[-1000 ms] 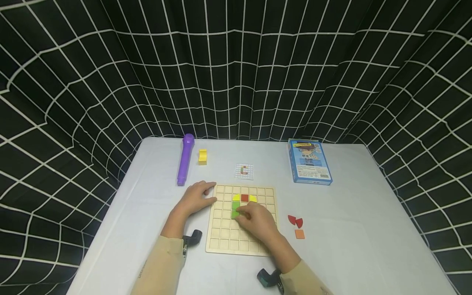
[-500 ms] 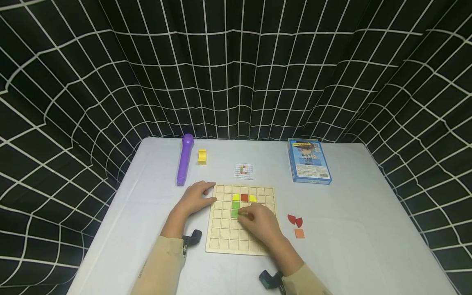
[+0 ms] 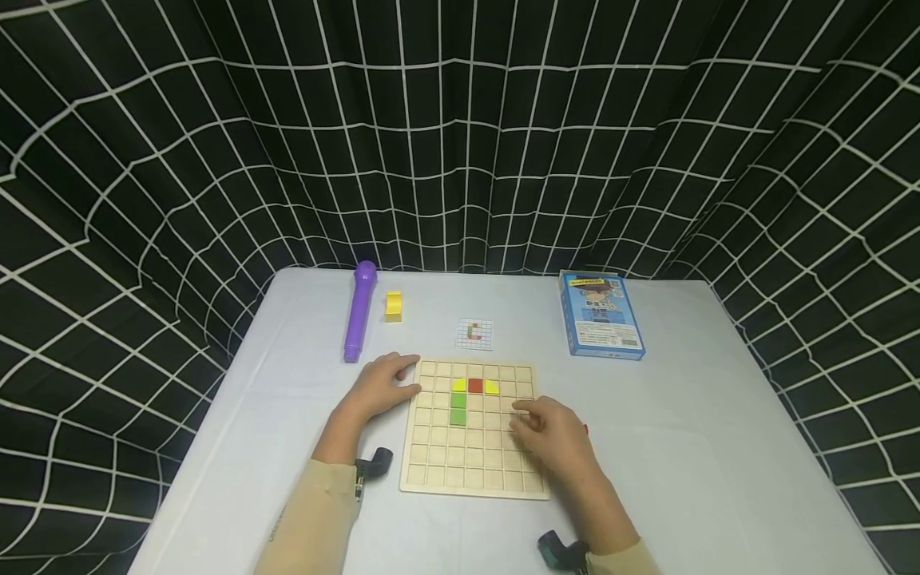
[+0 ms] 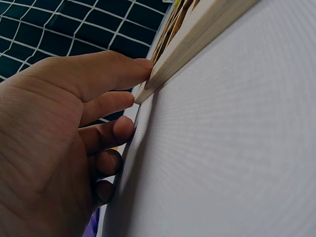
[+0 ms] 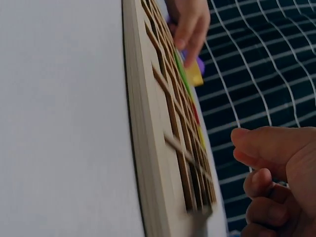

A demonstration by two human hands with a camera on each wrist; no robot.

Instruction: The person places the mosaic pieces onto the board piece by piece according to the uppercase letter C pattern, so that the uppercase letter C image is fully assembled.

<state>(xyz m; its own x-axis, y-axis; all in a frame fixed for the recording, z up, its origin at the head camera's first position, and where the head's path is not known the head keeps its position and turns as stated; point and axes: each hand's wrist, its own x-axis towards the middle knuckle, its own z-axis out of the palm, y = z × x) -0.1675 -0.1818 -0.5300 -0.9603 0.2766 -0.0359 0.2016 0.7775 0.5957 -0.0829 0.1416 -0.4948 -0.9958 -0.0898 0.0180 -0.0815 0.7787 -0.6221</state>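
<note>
A wooden grid board (image 3: 437, 455) lies flat on the white table. In its upper part are a yellow piece (image 3: 460, 386), a red square tile (image 3: 476, 386) and another yellow piece (image 3: 492, 387). Two green square tiles, an upper green tile (image 3: 458, 401) and a lower green tile (image 3: 458, 417), sit in a column below the left yellow piece. My left hand (image 3: 377, 389) touches the board's left edge near the far corner with thumb and forefinger. Over the board's right side hovers my right hand (image 3: 557, 438), fingers loosely bent, nothing visible in them. It mostly hides a red piece (image 3: 586, 430).
Beyond the board lies a small gridded pattern card (image 3: 474, 334). A purple microphone-shaped stick (image 3: 358, 315) and a yellow block (image 3: 393, 307) are at the far left. A blue box (image 3: 602, 314) lies at the far right. Black curtains (image 3: 481, 160) with white grid lines enclose the table.
My right hand has let go of the lower green tile, now fully in view in its cell, and moved right to the board's right side. My left hand has stayed put.
</note>
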